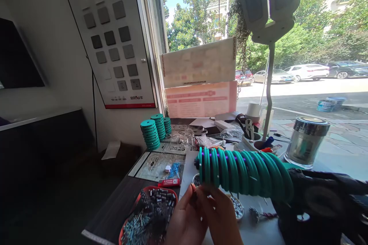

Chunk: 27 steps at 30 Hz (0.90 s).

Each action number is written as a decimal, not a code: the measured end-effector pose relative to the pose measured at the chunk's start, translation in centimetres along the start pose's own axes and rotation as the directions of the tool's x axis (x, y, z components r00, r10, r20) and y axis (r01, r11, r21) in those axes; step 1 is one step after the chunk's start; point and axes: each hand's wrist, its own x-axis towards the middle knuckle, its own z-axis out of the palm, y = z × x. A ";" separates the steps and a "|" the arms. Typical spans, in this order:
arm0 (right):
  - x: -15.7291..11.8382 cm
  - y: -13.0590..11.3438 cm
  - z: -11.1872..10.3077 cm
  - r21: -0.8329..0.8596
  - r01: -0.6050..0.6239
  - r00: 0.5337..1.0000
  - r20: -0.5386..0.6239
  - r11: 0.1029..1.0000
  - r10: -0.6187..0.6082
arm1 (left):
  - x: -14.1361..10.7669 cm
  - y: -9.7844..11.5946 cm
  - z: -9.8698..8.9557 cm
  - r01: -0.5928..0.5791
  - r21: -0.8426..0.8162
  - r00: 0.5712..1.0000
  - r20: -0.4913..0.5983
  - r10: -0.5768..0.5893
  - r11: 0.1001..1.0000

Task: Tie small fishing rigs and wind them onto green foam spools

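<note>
Item: green disc stacks, upright on your tabletop. Item: red-rimmed tray of screws. Item: your left hand, fingers pinched on a small dark piece (too shadowed to name). Item: your right hand, fingers curled beside it, hold unclear. Item: green rings, rounded, purple-flecked, ranked sideways just above your hands.

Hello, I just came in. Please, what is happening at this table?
A person brings the left hand and right hand together, fingers bent around something too hidden to name. This is just below the near-left end of a long row of round green discs on a black support. Beside the hands, a red-orange tray holds small metal parts; three green disc stacks stand further back.
</note>
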 end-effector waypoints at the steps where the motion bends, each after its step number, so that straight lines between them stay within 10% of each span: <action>1: 0.0 0.0 0.0 -0.003 -0.003 1.000 -0.001 1.000 0.003 | 0.1 0.0 -0.1 -0.002 -0.010 1.000 0.008 0.002 1.000; 27: 0.0 0.2 -0.1 0.048 -0.038 0.999 0.009 0.998 0.038 | 0.3 -0.3 -1.0 -0.059 0.056 0.998 -0.027 0.060 0.997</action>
